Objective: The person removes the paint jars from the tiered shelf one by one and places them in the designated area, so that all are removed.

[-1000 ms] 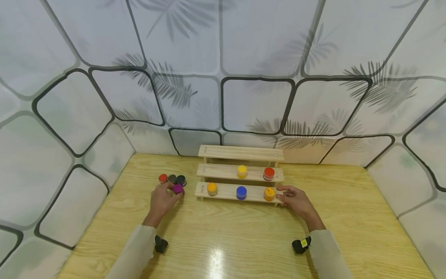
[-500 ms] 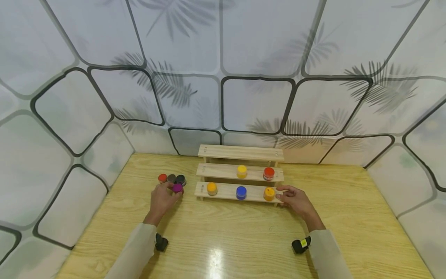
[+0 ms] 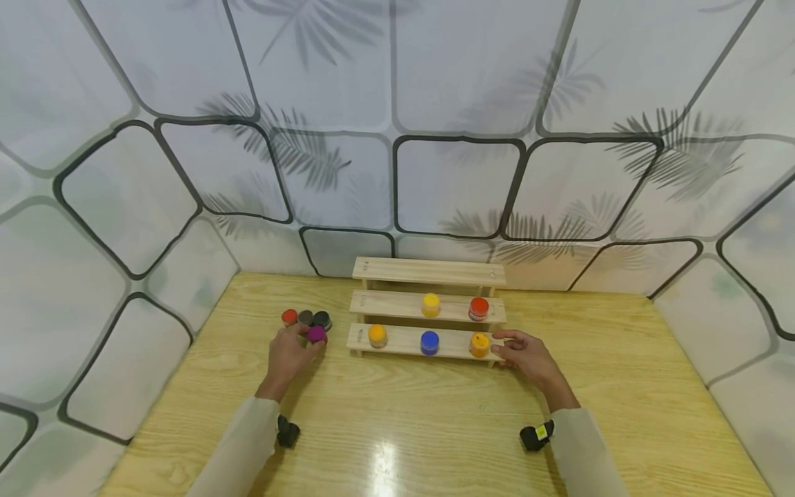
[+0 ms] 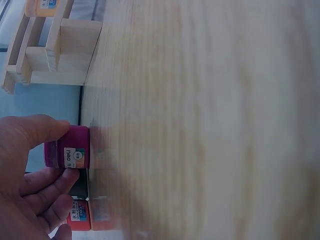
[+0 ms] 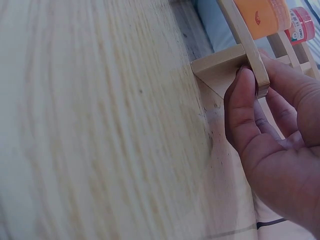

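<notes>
My left hand [image 3: 288, 357] pinches a purple paint jar [image 3: 317, 334] between thumb and fingers, at the left of the table. In the left wrist view the purple jar stands right at the tabletop, its label facing the camera. Close behind it are a red paint jar [image 3: 289, 317], a grey-topped jar [image 3: 306, 317] and a black jar [image 3: 321, 319]. My right hand [image 3: 530, 359] pinches the right end of the lowest step of a three-step wooden rack [image 3: 404, 339]. In the right wrist view the thumb [image 5: 243, 100] presses on one side of that board, with fingers opposite.
On the lowest step stand an orange-yellow jar [image 3: 377, 336], a blue jar [image 3: 430, 342] and an orange jar [image 3: 479, 344]. The middle step bears a yellow jar [image 3: 430, 304] and a red jar [image 3: 478, 308]. A patterned wall [image 3: 459, 186] rises behind the table [image 3: 435, 414].
</notes>
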Tool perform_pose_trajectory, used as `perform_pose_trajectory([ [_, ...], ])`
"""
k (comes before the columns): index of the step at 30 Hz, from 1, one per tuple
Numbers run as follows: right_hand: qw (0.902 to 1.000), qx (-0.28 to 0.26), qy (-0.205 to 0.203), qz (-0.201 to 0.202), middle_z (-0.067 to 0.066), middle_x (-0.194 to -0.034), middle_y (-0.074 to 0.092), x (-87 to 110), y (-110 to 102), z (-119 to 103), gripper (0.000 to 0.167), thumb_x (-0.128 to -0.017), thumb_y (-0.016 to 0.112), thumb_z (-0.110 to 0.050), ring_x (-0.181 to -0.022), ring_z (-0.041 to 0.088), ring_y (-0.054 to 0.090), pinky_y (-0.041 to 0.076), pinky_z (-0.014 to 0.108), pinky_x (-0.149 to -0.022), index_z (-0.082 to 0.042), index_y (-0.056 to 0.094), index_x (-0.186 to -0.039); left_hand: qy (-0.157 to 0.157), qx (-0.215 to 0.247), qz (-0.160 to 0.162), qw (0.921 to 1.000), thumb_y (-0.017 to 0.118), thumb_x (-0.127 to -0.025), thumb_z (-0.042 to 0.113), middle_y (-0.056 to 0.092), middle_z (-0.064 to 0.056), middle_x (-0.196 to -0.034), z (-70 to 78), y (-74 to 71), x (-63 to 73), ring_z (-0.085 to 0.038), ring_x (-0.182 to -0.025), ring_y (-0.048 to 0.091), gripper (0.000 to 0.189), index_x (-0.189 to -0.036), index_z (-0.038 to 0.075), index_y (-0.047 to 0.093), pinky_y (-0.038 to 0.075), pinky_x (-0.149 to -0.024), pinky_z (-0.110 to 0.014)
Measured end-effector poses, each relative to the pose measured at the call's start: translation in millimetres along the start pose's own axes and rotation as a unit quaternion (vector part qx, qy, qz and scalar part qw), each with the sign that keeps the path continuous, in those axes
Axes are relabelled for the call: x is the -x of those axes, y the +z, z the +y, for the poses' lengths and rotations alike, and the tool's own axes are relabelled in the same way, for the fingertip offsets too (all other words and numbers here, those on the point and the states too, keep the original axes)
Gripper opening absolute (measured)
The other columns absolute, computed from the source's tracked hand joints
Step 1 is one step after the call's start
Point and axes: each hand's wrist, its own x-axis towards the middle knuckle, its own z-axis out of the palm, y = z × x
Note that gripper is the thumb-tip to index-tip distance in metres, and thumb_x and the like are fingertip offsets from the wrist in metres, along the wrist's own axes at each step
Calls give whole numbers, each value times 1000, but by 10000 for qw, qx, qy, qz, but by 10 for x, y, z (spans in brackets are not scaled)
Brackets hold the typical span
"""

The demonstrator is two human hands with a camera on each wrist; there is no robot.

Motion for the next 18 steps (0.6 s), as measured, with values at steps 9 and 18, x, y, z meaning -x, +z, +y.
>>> perform_pose_trajectory([
  [9,10000,53,36,26,-6,-84,62,-5,3,5,49,-88,67,-22,-82,7,61,55,27,-75,3,52,-127,-175,124,-66,9997,77,-76,28,66,-21,-105,10,-43,17,-41,-106,55,47,-107,-4,63,36,-94,-58],
  [18,10000,70,35,27,-7,-82,61,-1,5,-14,47,-89,67,-21,-79,6,61,54,26,-74,3,53,-127,-309,260,-90,9991,78,-77,31,63,-19,-111,0,-133,80,-36,-100,54,52,-114,0,60,37,-89,-55],
])
